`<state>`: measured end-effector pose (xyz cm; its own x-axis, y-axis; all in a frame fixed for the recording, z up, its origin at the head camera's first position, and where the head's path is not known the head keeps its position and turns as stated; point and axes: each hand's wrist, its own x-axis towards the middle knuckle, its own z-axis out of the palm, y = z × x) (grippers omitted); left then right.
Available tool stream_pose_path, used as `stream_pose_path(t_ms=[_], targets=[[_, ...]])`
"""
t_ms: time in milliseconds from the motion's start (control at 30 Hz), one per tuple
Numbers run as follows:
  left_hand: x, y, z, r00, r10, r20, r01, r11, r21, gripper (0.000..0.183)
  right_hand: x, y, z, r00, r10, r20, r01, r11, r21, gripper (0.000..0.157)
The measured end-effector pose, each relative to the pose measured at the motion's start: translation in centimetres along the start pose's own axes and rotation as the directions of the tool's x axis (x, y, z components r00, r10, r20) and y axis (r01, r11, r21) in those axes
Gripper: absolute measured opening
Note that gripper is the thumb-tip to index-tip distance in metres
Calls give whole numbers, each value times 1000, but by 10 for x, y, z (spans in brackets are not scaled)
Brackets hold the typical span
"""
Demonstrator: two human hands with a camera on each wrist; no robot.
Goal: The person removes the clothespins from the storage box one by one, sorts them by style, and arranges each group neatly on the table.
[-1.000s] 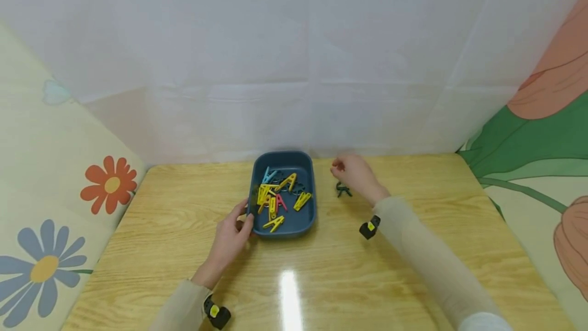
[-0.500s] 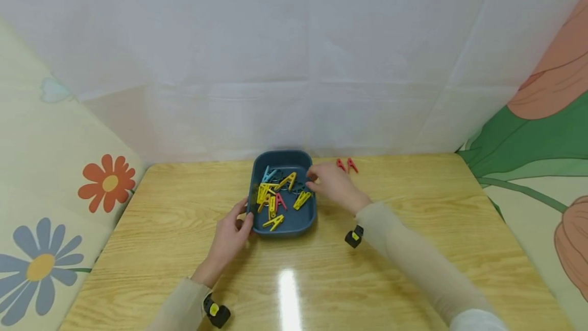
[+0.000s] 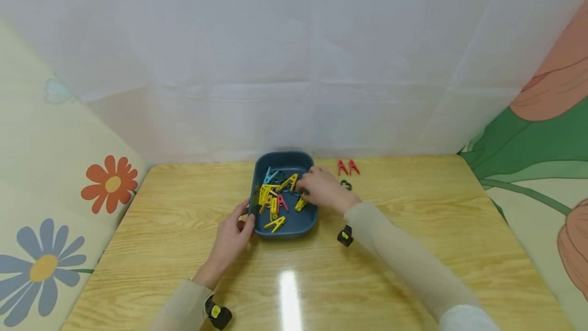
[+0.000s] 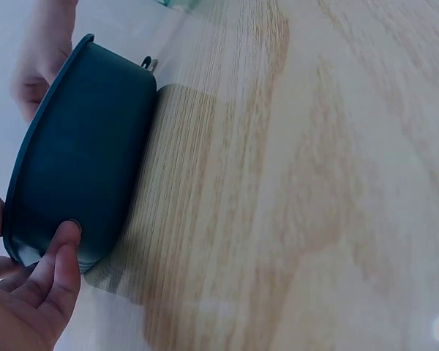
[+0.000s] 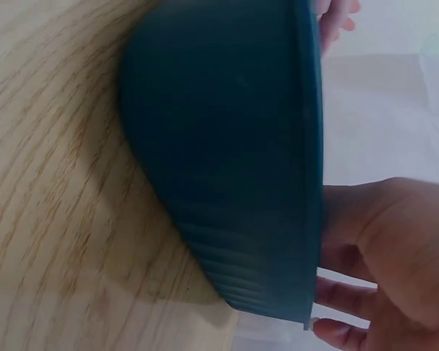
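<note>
A dark blue plastic basin (image 3: 300, 226) stands on the table, holding several clothespins, among them a yellow clothespin (image 3: 274, 224), a red clothespin (image 3: 282, 202) and a light blue clothespin (image 3: 270, 175). My left hand (image 3: 231, 234) grips the basin's left side, its fingers (image 4: 64, 270) against the outer wall. Over the right rim reaches my right hand (image 3: 323, 188), fingers bent down among the clothespins. In the right wrist view the basin wall hides those fingertips, and I cannot tell whether they pinch anything.
Two red clothespins (image 3: 347, 167) lie side by side at the table's back edge, right of the basin. A dark green clothespin (image 3: 346, 185) lies in front of them, partly behind my right hand. A white sheet (image 3: 229, 65) hangs behind the wooden table (image 3: 174, 208).
My right hand has moved left from above the dark green clothespin on the table and down into the basin, uncovering the two red clothespins. My left hand stays at the basin.
</note>
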<state>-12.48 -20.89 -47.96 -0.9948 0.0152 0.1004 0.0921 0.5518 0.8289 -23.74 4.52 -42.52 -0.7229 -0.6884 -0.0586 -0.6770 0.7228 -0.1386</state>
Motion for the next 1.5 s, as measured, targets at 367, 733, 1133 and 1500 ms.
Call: stream_pose_path(t_ms=[367, 733, 1133, 1500], targets=[[-2, 5, 1, 1000, -16, 11, 16, 1000, -1, 48, 7, -3, 6, 999, 45, -3, -45, 991, -124, 18], [-2, 6, 1, 1000, -14, 5, 14, 1000, 7, 49, 13, -8, 8, 997, 81, 19, -75, 976, -203, 15], [-2, 5, -2, 1000, -27, 10, 26, 1000, 9, 49, 14, -13, 10, 997, 76, 26, -71, 985, -159, 13], [-2, 5, -2, 999, -35, 11, 35, 999, 10, 49, 16, -13, 10, 997, 65, 47, -58, 989, -134, 17]])
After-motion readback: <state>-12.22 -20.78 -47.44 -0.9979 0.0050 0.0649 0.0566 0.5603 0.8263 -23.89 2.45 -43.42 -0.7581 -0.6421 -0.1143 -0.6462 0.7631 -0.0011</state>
